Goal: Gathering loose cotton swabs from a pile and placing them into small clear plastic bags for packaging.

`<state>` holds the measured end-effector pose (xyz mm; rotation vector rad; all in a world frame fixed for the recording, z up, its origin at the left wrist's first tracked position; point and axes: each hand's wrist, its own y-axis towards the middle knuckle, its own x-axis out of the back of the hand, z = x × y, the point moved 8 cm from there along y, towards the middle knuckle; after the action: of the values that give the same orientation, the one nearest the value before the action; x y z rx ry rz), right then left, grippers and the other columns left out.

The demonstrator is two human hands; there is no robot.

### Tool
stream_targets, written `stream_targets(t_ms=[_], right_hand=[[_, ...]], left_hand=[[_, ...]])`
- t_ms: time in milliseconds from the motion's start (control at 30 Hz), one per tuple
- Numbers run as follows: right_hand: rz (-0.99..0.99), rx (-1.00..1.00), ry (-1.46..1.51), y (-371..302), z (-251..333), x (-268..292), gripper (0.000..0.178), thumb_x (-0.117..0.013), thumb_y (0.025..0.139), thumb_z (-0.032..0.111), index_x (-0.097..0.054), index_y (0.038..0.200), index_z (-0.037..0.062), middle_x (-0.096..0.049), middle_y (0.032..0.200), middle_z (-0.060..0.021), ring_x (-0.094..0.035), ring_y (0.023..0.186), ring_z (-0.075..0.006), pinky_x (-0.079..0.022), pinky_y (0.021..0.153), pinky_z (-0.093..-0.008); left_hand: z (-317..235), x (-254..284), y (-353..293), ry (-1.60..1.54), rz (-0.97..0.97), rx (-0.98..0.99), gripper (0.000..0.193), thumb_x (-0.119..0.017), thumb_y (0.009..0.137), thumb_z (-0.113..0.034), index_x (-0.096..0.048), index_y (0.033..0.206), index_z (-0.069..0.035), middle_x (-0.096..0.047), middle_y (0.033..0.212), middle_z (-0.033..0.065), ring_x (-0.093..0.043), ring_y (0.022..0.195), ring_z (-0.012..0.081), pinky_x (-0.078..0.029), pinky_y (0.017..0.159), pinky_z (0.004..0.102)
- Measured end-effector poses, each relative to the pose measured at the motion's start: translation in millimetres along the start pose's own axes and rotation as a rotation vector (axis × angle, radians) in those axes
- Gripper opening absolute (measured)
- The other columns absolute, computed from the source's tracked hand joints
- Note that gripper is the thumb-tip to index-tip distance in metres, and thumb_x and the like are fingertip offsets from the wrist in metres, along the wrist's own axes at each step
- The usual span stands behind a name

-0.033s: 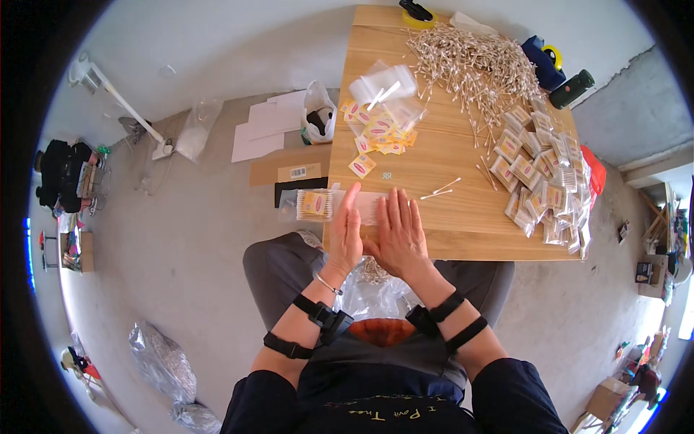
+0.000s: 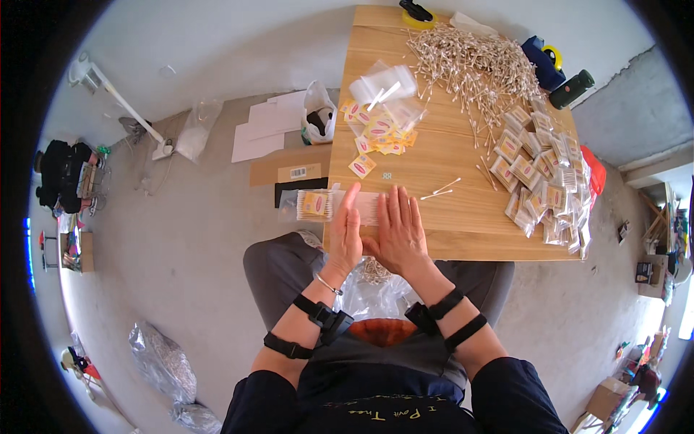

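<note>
A clear plastic bag of cotton swabs (image 2: 315, 205) with a yellow label lies at the table's near left corner, its filled end jutting past the left edge. Its pale flap or strip (image 2: 368, 205) runs to the right between my hands. My left hand (image 2: 345, 237) stands on edge beside the swabs, fingers stretched out and holding nothing. Palm down, my right hand (image 2: 400, 233) lies with straight fingers over the strip's right end, covering part of it. Two loose cotton swabs (image 2: 441, 189) are to the right of my right hand.
Yellow label cards (image 2: 383, 134) and empty clear bags (image 2: 383, 85) lie farther back. A large heap of loose swabs (image 2: 477, 65) covers the far side. Filled swab packs (image 2: 542, 173) pile up at right. A dark green bottle (image 2: 572, 90) lies at the back right.
My right hand has shifted very slightly away from me along the strip. The left hand and the bag look unmoved.
</note>
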<state>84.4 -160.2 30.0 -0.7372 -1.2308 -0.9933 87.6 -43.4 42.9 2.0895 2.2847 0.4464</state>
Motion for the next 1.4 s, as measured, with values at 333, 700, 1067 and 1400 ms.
stream_targets(t_ms=[333, 700, 1067, 1400], right_hand=[[0.029, -0.013, 0.046, -9.9, 3.7, -2.1, 0.088, -0.049, 0.091, 0.058, -0.030, 0.146, -0.0075, -0.020, 0.156, -0.0298, -0.015, 0.147, -0.0408, -0.010, 0.120, -0.0514], [-0.456, -0.187, 0.819, -7.8, -48.5, 22.8, 0.057, -0.047, 0.087, -0.004, -0.034, 0.142, -0.0065, -0.036, 0.148, -0.0283, -0.030, 0.140, -0.0438, -0.025, 0.116, -0.0479], [-0.500, -0.278, 1.259, -2.5, -40.5, 11.0, 0.042, -0.037, 0.102, 0.006, -0.038, 0.142, -0.0053, -0.042, 0.146, -0.0207, -0.038, 0.138, -0.0287, -0.028, 0.114, -0.0356], [-0.444, -0.283, 1.020, 9.4, -47.5, 8.9, 0.036, -0.043, 0.102, 0.014, -0.049, 0.133, -0.0039, -0.055, 0.129, -0.0206, -0.049, 0.124, -0.0306, -0.035, 0.108, -0.0394]], left_hand=[[1.7, -1.6, 0.4, -0.072, -0.032, 0.041, 0.053, -0.032, 0.107, -0.033, -0.038, 0.143, 0.006, -0.043, 0.147, 0.0204, -0.039, 0.138, 0.0283, -0.027, 0.114, 0.0362], [6.0, -7.3, 4.8, -0.091, -0.069, 0.034, 0.059, -0.029, 0.107, -0.040, -0.037, 0.144, 0.006, -0.043, 0.147, 0.0202, -0.040, 0.137, 0.0275, -0.028, 0.113, 0.0359], [6.2, -34.2, 3.2, -0.131, 0.016, 0.082, 0.071, -0.025, 0.105, -0.052, -0.034, 0.147, 0.005, -0.040, 0.149, 0.0196, -0.038, 0.137, 0.0254, -0.027, 0.114, 0.0345], [15.3, -30.4, 11.9, -0.207, -0.053, 0.036, 0.071, -0.025, 0.105, -0.051, -0.033, 0.146, 0.007, -0.040, 0.148, 0.0216, -0.036, 0.139, 0.0280, -0.027, 0.114, 0.0354]])
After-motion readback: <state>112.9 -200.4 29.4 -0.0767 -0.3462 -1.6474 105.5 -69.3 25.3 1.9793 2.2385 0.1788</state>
